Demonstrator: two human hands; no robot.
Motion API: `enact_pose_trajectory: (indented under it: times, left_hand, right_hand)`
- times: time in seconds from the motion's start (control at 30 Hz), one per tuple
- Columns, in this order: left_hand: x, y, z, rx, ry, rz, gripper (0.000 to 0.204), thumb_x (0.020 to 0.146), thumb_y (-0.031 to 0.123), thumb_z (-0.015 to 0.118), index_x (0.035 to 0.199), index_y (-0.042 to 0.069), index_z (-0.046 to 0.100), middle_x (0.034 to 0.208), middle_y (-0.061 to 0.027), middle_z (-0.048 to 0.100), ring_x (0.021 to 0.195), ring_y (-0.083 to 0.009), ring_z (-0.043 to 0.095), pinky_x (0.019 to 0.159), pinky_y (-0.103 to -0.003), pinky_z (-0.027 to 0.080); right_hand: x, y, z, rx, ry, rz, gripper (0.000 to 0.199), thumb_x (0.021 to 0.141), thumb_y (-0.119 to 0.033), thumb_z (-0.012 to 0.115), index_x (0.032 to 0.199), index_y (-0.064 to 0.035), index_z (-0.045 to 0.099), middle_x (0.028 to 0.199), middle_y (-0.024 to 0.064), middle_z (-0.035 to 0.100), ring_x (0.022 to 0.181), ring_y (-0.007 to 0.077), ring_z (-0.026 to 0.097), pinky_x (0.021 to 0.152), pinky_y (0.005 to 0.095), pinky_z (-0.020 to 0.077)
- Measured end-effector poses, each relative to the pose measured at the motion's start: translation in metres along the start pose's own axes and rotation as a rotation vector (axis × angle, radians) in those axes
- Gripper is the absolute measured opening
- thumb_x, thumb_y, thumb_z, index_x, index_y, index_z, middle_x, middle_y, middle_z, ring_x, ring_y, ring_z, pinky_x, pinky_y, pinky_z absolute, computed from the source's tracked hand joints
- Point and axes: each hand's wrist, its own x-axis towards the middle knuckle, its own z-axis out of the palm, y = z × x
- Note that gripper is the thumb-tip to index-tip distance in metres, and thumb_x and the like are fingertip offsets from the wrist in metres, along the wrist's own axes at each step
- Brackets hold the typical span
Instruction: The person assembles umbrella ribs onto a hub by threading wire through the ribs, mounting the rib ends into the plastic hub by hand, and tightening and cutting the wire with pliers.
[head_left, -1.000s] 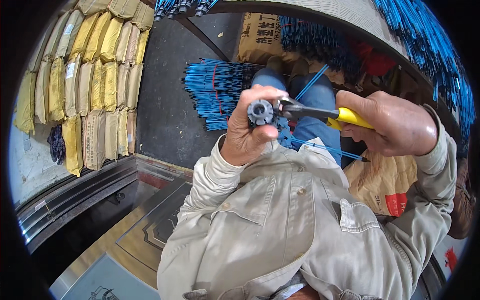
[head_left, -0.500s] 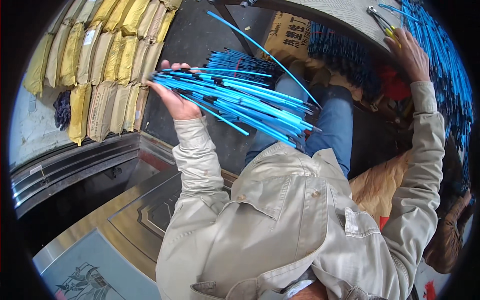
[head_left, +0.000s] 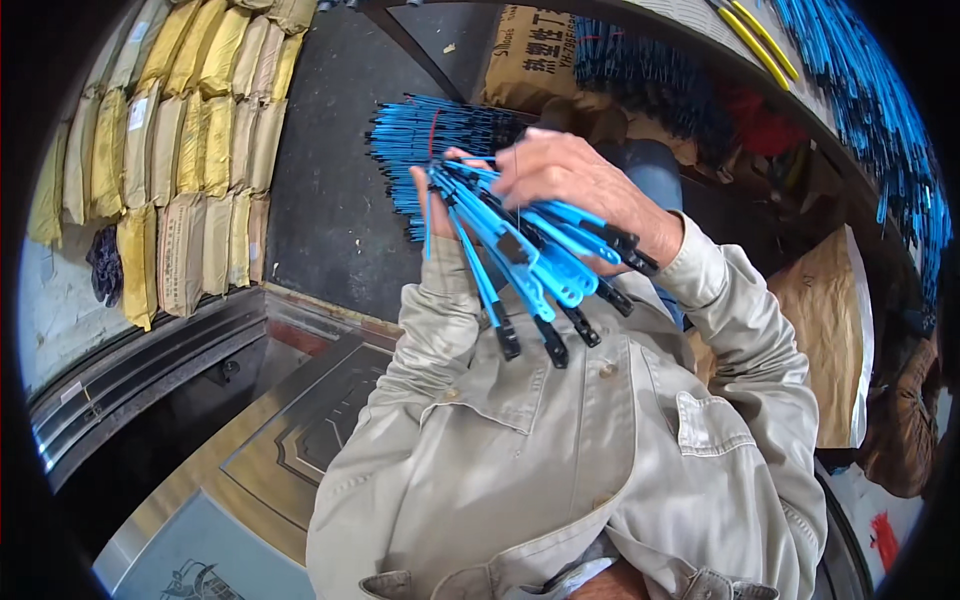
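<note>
In front of my chest I hold a bundle of thin blue strips (head_left: 535,270) with black end pieces, fanned out toward me. Some of the blue ends are flat and have small holes. My left hand (head_left: 437,190) is closed around the far left end, its fingers partly hidden by the strips. Over the top of the bundle my right hand (head_left: 590,190) is curled, with bent fingers against the strips. Its fingertips are a little blurred, and a thin dark line shows beside them. Behind my hands lies another blue bundle (head_left: 400,150) with a red band.
Yellow-handled pliers (head_left: 755,45) lie on the table at the upper right, beside a heap of blue strips (head_left: 860,110). More dark blue bundles (head_left: 640,65) stand under the table near a printed brown sack (head_left: 530,60). Stacked yellow and tan packages (head_left: 180,150) fill the left.
My right hand has left the pliers on the table and come across to the bundle. The bundle has turned, its near ends now pointing toward my chest. My left hand has moved right.
</note>
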Motion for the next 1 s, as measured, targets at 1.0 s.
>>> enact_pose_trajectory:
  times: [1.0]
  left_hand:
    - [-0.017,-0.017,0.09,0.99,-0.471,-0.031,0.025,0.077,0.008,0.069,0.097,0.006,0.056,0.091,0.0008,0.056,0.082,-0.0078,0.054,0.072,-0.022,0.044]
  right_hand:
    - [-0.022,0.002,0.0,0.692,0.286,0.497,0.023,0.083,-0.021,0.065,0.093,-0.0008,0.059,0.088,-0.0004,0.058,0.08,0.0084,0.049,0.074,0.026,0.0416]
